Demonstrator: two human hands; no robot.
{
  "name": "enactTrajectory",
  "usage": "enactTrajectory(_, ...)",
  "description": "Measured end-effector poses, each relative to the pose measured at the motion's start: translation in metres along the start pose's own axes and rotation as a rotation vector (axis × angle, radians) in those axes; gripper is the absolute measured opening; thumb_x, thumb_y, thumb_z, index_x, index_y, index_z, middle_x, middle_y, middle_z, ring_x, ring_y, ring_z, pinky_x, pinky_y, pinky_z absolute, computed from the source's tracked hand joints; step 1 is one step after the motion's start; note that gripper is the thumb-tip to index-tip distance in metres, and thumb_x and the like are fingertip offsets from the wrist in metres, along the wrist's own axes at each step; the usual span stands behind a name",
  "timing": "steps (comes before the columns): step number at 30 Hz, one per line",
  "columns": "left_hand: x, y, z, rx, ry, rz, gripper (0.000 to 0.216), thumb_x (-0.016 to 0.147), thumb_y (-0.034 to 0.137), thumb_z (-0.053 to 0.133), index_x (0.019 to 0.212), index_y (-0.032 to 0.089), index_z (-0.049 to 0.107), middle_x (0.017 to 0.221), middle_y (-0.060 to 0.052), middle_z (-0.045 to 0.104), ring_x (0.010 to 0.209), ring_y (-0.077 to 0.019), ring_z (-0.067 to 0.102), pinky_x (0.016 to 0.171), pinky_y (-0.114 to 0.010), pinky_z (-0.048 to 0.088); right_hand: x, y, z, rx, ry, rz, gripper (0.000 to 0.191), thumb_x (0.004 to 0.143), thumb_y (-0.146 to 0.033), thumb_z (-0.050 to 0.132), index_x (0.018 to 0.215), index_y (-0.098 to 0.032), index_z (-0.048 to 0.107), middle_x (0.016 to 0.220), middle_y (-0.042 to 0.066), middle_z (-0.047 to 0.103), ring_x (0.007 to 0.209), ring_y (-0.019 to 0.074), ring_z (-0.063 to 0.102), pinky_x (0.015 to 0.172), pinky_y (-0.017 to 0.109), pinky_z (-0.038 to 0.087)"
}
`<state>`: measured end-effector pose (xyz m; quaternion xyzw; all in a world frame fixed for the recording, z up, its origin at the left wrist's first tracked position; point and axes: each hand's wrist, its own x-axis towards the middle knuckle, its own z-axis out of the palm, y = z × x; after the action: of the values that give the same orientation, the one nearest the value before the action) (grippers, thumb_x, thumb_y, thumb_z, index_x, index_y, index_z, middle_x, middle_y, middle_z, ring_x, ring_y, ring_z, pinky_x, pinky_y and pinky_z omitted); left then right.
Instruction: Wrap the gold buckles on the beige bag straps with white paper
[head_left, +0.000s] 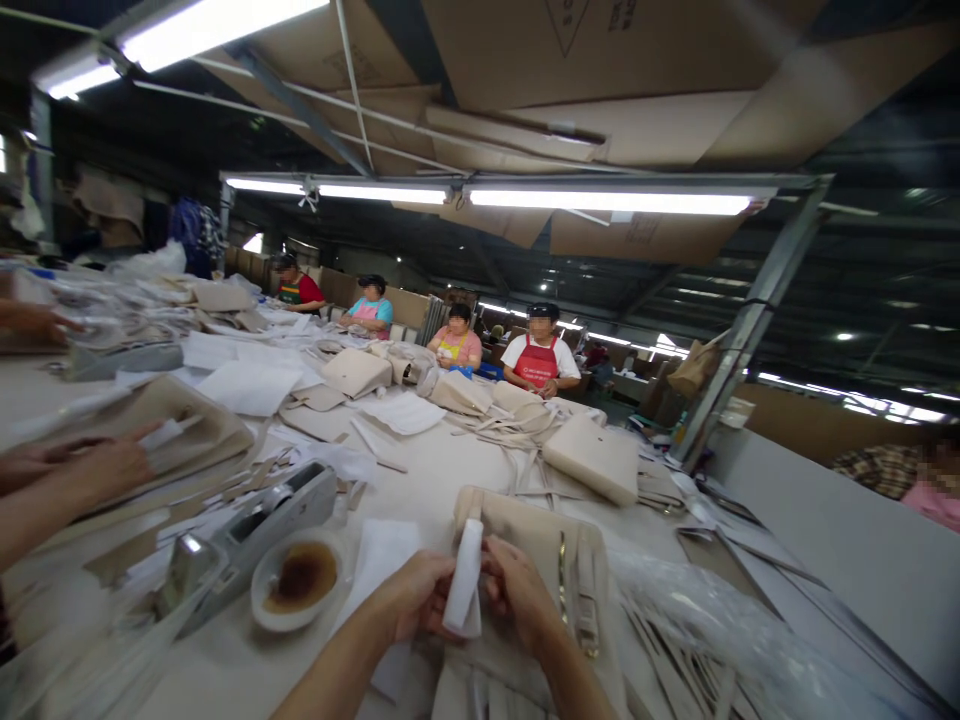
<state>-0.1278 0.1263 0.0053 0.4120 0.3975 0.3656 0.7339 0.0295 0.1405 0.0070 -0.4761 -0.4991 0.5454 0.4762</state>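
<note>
A beige bag (525, 515) lies flat on the table in front of me, with a gold zipper (562, 577) along its right part. Over it is a strap wrapped in white paper (466, 575), its beige end showing at the top. My left hand (421, 598) is closed on the wrap's lower left side. From the right, the curled fingers of my right hand (517, 588) pinch its edge; the fingertips are partly hidden. A sheet of white paper (386, 550) lies beside my left hand, partly under my forearm.
To the left stand a grey tape dispenser (259, 545) and a white bowl (259, 590) with brown residue. A co-worker's hands (112, 470) work on another beige piece. Clear plastic (705, 600) and beige straps (679, 655) lie right. Bags (592, 455) are piled ahead; several people sit beyond.
</note>
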Motion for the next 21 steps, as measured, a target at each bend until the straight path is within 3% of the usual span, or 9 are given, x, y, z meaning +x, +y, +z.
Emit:
enactTrajectory(2,-0.009,-0.002,0.002,-0.053,-0.080,-0.008,0.034,0.061,0.046,0.071,0.067,0.014,0.064,0.078,-0.013,0.071,0.065,-0.0188,0.065,0.056,-0.028,0.054,-0.010,0.001,-0.001,0.015,-0.038,0.038,0.058,0.057,-0.068,0.077,0.079,-0.015,0.067,0.063,-0.002,0.061,0.039,0.0033,0.039,0.035,0.017,0.020)
enactTrajectory(5,-0.014,-0.005,0.004,-0.102,-0.133,0.006,0.043,0.061,0.052,0.073,0.075,0.011,0.069,0.082,-0.014,0.073,0.070,-0.0193,0.067,0.058,-0.026,0.054,-0.022,0.003,-0.001,0.034,-0.067,0.075,0.070,0.052,-0.065,0.082,0.098,-0.015,0.070,0.054,-0.006,0.054,0.038,0.0034,0.038,0.036,0.016,0.022)
enactTrajectory(9,-0.011,-0.012,0.003,-0.136,-0.183,0.018,0.054,0.068,0.058,0.071,0.088,0.008,0.071,0.087,-0.016,0.073,0.071,-0.0193,0.068,0.059,-0.027,0.054,-0.031,0.003,0.003,0.020,-0.024,0.082,0.080,0.051,-0.065,0.081,0.110,-0.013,0.066,0.043,-0.011,0.043,0.036,0.0038,0.031,0.036,0.017,0.019)
enactTrajectory(11,-0.008,-0.017,0.001,-0.171,-0.191,0.023,0.056,0.071,0.060,0.070,0.093,0.008,0.070,0.088,-0.016,0.073,0.071,-0.0197,0.068,0.061,-0.029,0.055,-0.032,0.002,0.008,-0.010,0.026,0.075,0.074,0.054,-0.061,0.080,0.109,-0.014,0.065,0.050,-0.008,0.052,0.037,0.0054,0.037,0.037,0.018,0.022)
enactTrajectory(15,-0.001,-0.025,-0.003,-0.225,-0.188,0.041,0.047,0.078,0.054,0.069,0.094,0.009,0.068,0.084,-0.014,0.073,0.071,-0.0207,0.069,0.063,-0.032,0.056,-0.028,0.006,0.020,-0.108,0.129,-0.032,0.050,0.061,-0.052,0.072,0.097,-0.019,0.062,0.071,0.002,0.068,0.057,0.0172,0.060,0.050,0.027,0.044)
enactTrajectory(21,0.006,-0.029,-0.006,-0.288,-0.175,0.010,0.042,0.085,0.047,0.065,0.095,0.006,0.067,0.080,-0.014,0.073,0.073,-0.0239,0.070,0.073,-0.039,0.058,-0.033,0.015,0.031,-0.355,0.317,-0.237,0.016,0.066,-0.035,0.067,0.067,-0.024,0.056,0.065,-0.001,0.060,0.064,0.0173,0.051,0.063,0.029,0.038)
